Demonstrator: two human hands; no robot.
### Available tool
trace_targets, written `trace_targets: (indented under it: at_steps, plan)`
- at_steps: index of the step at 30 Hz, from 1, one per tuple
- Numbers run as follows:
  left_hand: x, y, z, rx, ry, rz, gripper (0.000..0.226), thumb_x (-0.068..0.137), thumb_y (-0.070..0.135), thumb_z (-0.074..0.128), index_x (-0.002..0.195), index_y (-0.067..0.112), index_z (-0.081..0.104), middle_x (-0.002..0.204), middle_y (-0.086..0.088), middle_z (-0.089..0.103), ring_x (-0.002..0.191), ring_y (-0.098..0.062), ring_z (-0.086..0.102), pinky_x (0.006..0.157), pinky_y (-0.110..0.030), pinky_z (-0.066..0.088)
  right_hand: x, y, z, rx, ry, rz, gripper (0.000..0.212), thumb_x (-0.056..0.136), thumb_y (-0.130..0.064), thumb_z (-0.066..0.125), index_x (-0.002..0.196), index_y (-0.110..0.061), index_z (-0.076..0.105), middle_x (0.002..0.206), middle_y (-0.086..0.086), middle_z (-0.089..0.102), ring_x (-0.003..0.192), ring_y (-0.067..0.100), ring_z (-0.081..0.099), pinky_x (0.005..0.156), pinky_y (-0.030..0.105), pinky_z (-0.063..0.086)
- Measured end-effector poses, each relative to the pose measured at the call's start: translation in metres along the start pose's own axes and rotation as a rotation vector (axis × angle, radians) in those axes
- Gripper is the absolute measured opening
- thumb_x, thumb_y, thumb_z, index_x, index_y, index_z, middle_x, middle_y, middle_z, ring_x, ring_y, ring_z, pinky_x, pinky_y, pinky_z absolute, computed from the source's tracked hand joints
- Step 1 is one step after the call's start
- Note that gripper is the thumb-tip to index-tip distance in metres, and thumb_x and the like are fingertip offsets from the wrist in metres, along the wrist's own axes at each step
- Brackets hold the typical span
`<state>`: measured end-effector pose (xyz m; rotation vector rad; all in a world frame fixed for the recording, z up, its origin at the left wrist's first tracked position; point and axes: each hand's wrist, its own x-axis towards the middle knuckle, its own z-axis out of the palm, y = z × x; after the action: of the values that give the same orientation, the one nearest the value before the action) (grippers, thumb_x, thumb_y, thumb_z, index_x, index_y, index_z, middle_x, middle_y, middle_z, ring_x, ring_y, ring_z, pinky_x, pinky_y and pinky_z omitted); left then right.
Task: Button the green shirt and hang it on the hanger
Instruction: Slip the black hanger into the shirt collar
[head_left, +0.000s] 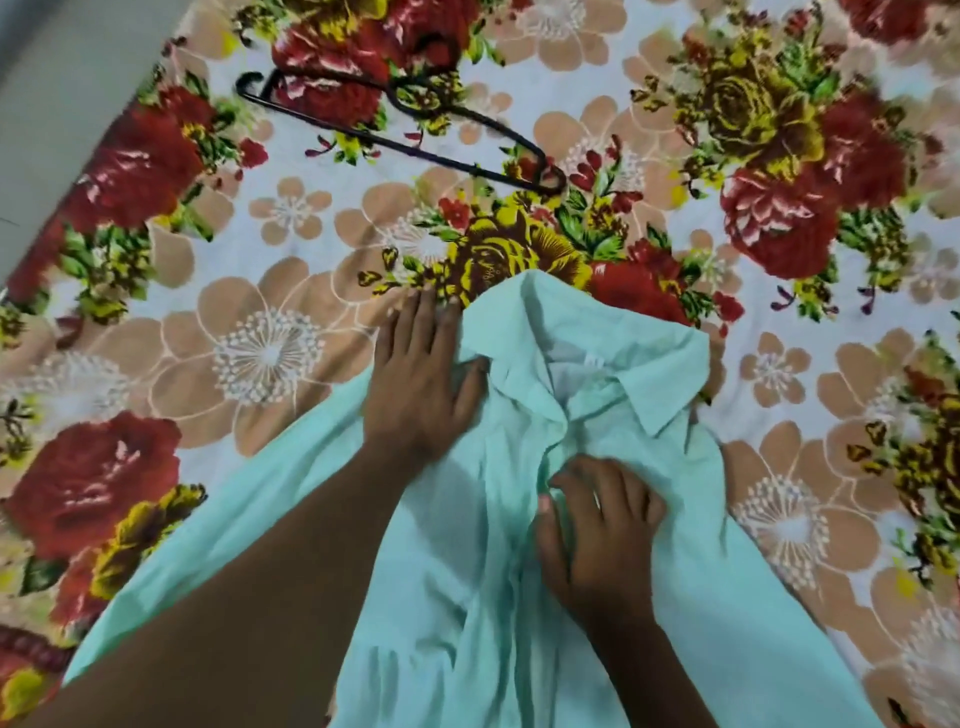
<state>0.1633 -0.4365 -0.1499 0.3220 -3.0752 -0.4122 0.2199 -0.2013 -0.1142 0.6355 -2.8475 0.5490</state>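
A: Where's the green shirt (467, 571)?

B: Flat on the bed, front up, lower centre. Thin, soft mint cloth, rumpled w/ long creases. Pointed collar (597, 384) spread open at 12 o'clock of the shirt, small white label inside.

A: Hands?

B: Left hand (421, 379) lies flat, fingers straight, pressing the shirt's shoulder at abt 10 o'clock of the collar; fingertips reach past the cloth onto the sheet. Right hand (597, 525) is at 6 o'clock of the collar, fingers curled, pinching the front placket. Can't see a button under it.

A: And the hanger (395, 124)?

B: Dark, thin, wire-like, triangular w/ a hook. It lies flat on the bedsheet (260, 364) at 11 o'clock, well apart from the shirt. Sheet's a smooth floral print, big red, yellow & tan blooms on white.
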Motion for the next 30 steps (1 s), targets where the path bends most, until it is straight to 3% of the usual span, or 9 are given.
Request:
trace_targets:
  at_steps: [4, 13, 17, 20, 26, 30]
  plan:
    - [0.007, -0.001, -0.001, -0.021, 0.036, -0.005, 0.073, 0.101, 0.051, 0.044, 0.160, 0.010, 0.033, 0.170, -0.016, 0.023, 0.160, -0.030, 0.013, 0.128, -0.053, 0.015, 0.105, -0.017, 0.019, 0.061, 0.075, -0.047, 0.014, 0.094, -0.027, 0.062, 0.092, -0.016, 0.071, 0.104, 0.005, 0.068, 0.097, 0.030, 0.060, 0.083, 0.044, 0.038]
    - [0.011, -0.004, 0.005, -0.055, 0.081, -0.013, 0.076, 0.095, 0.042, 0.056, 0.159, 0.009, 0.035, 0.169, -0.016, 0.024, 0.160, -0.032, 0.015, 0.125, -0.058, 0.022, 0.252, -0.022, 0.090, 0.072, 0.056, -0.152, 0.021, 0.096, -0.032, 0.061, 0.105, -0.017, 0.072, 0.117, 0.006, 0.068, 0.110, 0.029, 0.060, 0.090, 0.043, 0.041]
    - [0.011, -0.003, 0.006, -0.072, 0.094, -0.010, 0.074, 0.095, 0.042, 0.054, 0.158, 0.008, 0.036, 0.168, -0.017, 0.026, 0.159, -0.033, 0.018, 0.124, -0.058, 0.024, 0.298, -0.016, 0.112, -0.064, -0.062, -0.043, 0.052, 0.096, -0.049, 0.055, 0.137, -0.018, 0.059, 0.151, 0.014, 0.050, 0.141, 0.035, 0.043, 0.112, 0.053, 0.034]
    - [0.012, -0.004, 0.007, -0.072, 0.091, -0.011, 0.074, 0.094, 0.042, 0.052, 0.158, 0.008, 0.037, 0.168, -0.017, 0.027, 0.159, -0.033, 0.019, 0.123, -0.059, 0.025, 0.326, -0.012, 0.123, -0.086, -0.135, -0.003, 0.076, 0.093, -0.065, 0.048, 0.152, -0.018, 0.044, 0.163, 0.017, 0.035, 0.152, 0.038, 0.031, 0.120, 0.057, 0.025]
    - [0.012, -0.005, 0.008, -0.070, 0.075, -0.007, 0.076, 0.092, 0.042, 0.052, 0.158, 0.008, 0.036, 0.169, -0.016, 0.026, 0.159, -0.033, 0.019, 0.123, -0.059, 0.025, 0.365, -0.015, 0.123, -0.131, -0.193, -0.015, 0.100, 0.081, -0.080, 0.058, 0.152, -0.012, 0.039, 0.143, 0.012, 0.049, 0.131, 0.033, 0.047, 0.109, 0.047, 0.035]
    - [0.012, -0.005, 0.008, -0.083, 0.072, 0.001, 0.076, 0.093, 0.042, 0.051, 0.159, 0.009, 0.036, 0.169, -0.016, 0.025, 0.159, -0.033, 0.019, 0.124, -0.059, 0.023, 0.379, -0.021, 0.115, -0.053, -0.291, -0.051, 0.093, 0.078, -0.077, 0.068, 0.140, -0.011, 0.050, 0.133, 0.012, 0.048, 0.114, 0.032, 0.056, 0.093, 0.042, 0.048]
